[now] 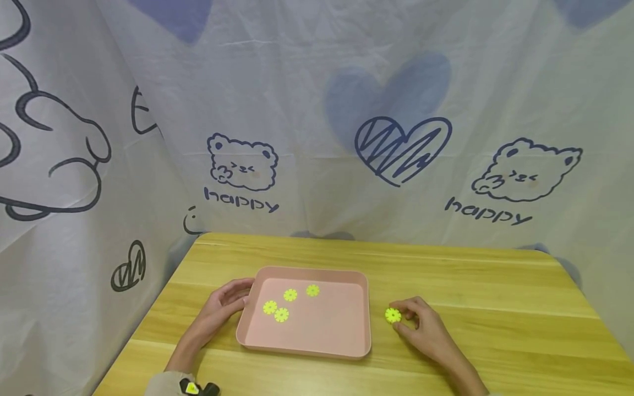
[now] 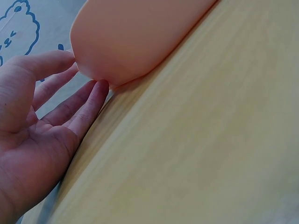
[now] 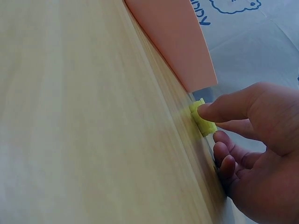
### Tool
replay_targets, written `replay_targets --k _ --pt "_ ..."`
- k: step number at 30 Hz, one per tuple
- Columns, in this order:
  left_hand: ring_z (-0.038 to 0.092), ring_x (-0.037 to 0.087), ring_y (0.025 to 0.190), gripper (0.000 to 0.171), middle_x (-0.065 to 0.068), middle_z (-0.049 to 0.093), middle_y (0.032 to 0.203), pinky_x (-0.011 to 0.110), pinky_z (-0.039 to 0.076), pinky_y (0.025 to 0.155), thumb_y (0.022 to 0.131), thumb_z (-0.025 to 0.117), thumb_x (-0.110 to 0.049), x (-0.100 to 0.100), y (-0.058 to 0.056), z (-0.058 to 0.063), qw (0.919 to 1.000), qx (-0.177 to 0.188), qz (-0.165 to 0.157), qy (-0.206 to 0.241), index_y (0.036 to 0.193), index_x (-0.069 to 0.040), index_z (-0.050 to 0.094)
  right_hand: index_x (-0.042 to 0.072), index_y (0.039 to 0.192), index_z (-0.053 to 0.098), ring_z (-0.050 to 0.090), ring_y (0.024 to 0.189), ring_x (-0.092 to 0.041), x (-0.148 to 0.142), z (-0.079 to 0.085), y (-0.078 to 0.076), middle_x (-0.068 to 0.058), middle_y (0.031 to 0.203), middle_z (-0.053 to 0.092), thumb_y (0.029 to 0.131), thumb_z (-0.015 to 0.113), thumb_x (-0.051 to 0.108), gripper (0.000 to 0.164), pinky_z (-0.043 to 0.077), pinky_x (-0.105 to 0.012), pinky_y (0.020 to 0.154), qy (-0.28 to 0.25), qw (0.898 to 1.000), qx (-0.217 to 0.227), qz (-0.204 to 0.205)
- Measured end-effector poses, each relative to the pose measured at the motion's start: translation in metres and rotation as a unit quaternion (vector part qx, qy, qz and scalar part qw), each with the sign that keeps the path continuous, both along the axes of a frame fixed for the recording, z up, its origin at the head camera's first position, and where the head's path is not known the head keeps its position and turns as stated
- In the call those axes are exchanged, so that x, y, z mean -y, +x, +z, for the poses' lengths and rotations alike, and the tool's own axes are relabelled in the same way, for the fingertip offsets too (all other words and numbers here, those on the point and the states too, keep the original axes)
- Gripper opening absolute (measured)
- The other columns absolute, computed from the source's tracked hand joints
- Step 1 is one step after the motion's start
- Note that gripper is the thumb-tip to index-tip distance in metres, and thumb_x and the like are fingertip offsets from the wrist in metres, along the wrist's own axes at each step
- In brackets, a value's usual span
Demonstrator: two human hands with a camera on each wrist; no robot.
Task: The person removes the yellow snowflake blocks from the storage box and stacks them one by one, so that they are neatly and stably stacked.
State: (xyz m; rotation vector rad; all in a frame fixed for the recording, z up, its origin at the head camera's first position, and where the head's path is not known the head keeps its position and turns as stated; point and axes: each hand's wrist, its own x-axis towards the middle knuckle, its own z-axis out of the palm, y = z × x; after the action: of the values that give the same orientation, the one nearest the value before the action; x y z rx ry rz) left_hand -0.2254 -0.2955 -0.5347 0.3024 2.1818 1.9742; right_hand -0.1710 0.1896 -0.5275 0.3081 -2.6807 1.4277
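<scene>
A shallow pink tray (image 1: 327,335) lies on the table, with several yellow notched plastic discs (image 1: 281,314) spread over its left half. My left hand (image 1: 220,308) is at the tray's left side, its extended fingers touching the outer wall; in the left wrist view the fingertips (image 2: 100,86) meet the tray's rounded corner (image 2: 117,51). To the right of the tray, my right hand (image 1: 421,327) pinches a short stack of yellow notched discs (image 1: 393,315) between thumb and fingers. The right wrist view shows the stack (image 3: 203,119) side-on, close to the tabletop.
The wood-grain table (image 1: 495,308) extends on both sides of the tray and behind it. A pale cloth (image 1: 307,176) printed with hearts and bears hangs along the table's back and left. A dark band with a yellow mark (image 1: 192,388) sits by the left sleeve.
</scene>
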Motion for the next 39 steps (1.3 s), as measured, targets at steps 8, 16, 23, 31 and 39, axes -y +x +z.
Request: replay_targets --k 8,16,23,31,39 --pt "0.059 0.016 0.128 0.050 0.021 0.048 0.152 0.029 0.053 0.100 0.102 0.065 -0.012 0.000 0.001 0.000 1.0000 0.003 -0.001 0.002 0.148 0.000 0.048 0.007 0.116 0.074 0.055 0.088 -0.019 0.000 0.000 0.001 -0.005 0.103 0.061 0.083 0.082 0.000 0.035 0.048 -0.022 0.065 -0.004 1.000 -0.007 0.002" --pt "0.058 0.017 0.129 0.050 0.021 0.048 0.152 0.028 0.053 0.100 0.102 0.065 -0.011 0.001 0.001 0.000 1.0000 0.001 0.000 0.002 0.148 -0.001 0.049 0.008 0.117 0.074 0.054 0.088 -0.019 0.000 0.001 0.001 -0.004 0.103 0.061 0.083 0.082 0.000 0.035 0.047 -0.022 0.065 -0.008 1.000 0.004 0.001" --pt "0.059 0.013 0.127 0.050 0.022 0.047 0.152 0.029 0.053 0.100 0.102 0.065 -0.011 0.001 0.001 0.000 1.0000 -0.002 -0.005 0.008 0.148 0.000 0.048 0.007 0.118 0.074 0.057 0.090 -0.021 -0.002 0.003 0.002 -0.006 0.105 0.062 0.082 0.082 -0.001 0.037 0.049 -0.023 0.068 -0.014 1.000 0.002 0.002" --pt "0.059 0.014 0.127 0.050 0.022 0.048 0.152 0.029 0.054 0.100 0.102 0.065 -0.011 0.001 0.001 0.000 0.9999 -0.003 -0.008 0.012 0.147 0.000 0.048 0.008 0.118 0.073 0.058 0.086 -0.018 -0.002 0.013 0.005 -0.006 0.102 0.065 0.085 0.078 -0.005 0.036 0.054 -0.024 0.068 -0.017 0.998 -0.059 -0.001" --pt "0.059 0.015 0.128 0.050 0.022 0.047 0.152 0.029 0.053 0.100 0.102 0.065 -0.011 0.000 0.001 0.001 0.9999 -0.003 -0.007 0.012 0.147 0.000 0.048 0.006 0.116 0.073 0.061 0.090 -0.011 0.018 0.033 0.007 -0.008 0.104 0.067 0.091 0.073 -0.004 0.027 0.059 -0.028 0.074 -0.054 0.993 -0.105 0.027"
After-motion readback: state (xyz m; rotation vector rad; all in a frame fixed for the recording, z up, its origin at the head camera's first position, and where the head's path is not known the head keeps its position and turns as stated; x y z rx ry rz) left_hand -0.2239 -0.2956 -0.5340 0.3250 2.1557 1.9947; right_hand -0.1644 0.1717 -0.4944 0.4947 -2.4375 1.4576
